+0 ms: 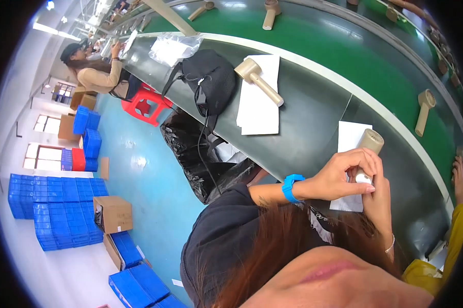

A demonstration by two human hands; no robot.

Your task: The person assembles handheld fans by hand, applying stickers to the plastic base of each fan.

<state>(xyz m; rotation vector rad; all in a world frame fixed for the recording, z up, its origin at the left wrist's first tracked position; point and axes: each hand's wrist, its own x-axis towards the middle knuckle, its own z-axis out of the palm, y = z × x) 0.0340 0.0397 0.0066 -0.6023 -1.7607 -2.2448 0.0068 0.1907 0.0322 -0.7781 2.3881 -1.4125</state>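
Both my hands are closed around a beige handheld fan [372, 141], whose round grilled head sticks out beyond my fingers. My left hand [347, 172], with a blue watch on the wrist, curls over the handle from the left. On the other side my right hand [379, 197] grips it, a thin bracelet at the wrist. A small white round piece [363, 178] shows between the fingers; what it is I cannot make out. White paper sheets [348, 134] lie on the dark bench beneath. Farther left, a second beige fan [261, 82] rests on a white paper stack [259, 115].
A green conveyor belt [323, 38] with several beige fans runs behind the bench [313, 110]. A black backpack [208, 77] and a clear plastic bag [175, 49] lie at left. Below are a black bag [182, 149] and a red stool [148, 105]. Co-workers sit left and right.
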